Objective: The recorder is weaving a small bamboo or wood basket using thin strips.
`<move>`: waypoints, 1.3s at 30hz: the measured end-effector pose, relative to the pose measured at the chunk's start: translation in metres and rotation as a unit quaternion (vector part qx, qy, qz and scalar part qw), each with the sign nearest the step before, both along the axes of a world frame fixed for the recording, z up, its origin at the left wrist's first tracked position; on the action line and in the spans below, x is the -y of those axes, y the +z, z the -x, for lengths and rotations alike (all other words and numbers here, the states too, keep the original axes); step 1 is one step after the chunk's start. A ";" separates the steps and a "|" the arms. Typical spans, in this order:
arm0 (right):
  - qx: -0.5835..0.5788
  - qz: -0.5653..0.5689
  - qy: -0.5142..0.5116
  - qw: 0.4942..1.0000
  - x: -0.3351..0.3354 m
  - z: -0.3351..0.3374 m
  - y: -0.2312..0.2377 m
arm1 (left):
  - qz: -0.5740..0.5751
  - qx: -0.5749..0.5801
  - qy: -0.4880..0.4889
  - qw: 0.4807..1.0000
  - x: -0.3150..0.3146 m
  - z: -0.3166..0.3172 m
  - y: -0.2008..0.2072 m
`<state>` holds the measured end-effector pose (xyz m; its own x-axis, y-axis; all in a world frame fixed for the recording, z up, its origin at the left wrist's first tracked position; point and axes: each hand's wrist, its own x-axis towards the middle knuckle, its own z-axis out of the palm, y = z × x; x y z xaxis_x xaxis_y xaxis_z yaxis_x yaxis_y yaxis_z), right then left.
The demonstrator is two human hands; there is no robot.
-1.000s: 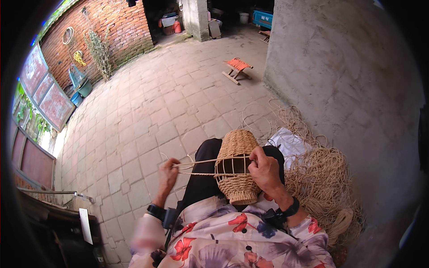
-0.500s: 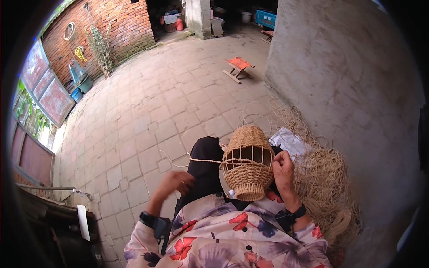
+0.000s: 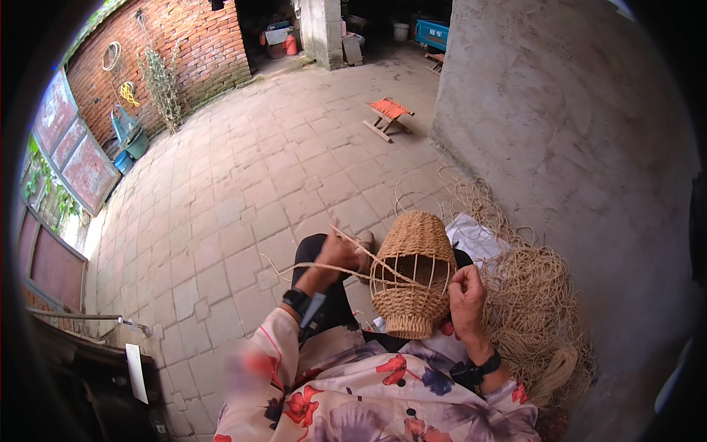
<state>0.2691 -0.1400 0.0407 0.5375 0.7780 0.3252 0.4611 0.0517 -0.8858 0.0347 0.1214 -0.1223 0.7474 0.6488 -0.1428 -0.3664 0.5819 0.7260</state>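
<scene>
Over my lap (image 3: 335, 309) tilts the basket (image 3: 418, 234) — right hand (image 3: 467, 296) pinching its side, left (image 3: 340, 254) half-curled by the cord (image 3: 299, 267), grip too blurred to tell. I'm likely weaving its open middle; next calls for a snug pull.

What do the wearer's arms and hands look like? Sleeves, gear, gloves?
Left hand and right hand: no gloves. Left sleeve and right sleeve: pale pinkish, with floral print. Left wrist strap and right wrist strap: dark, each with a boxy unit.
</scene>
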 end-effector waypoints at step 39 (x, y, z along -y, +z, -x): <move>-0.168 -0.012 0.054 0.984 -0.010 0.001 -0.034 | -0.475 -0.402 0.130 0.772 0.149 -0.048 0.177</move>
<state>0.2680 -0.1296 0.0064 0.5329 0.8304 0.1627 0.1338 0.1072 -0.9852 0.0826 -0.0276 0.0546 0.4916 0.8594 0.1406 0.4102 -0.3709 0.8332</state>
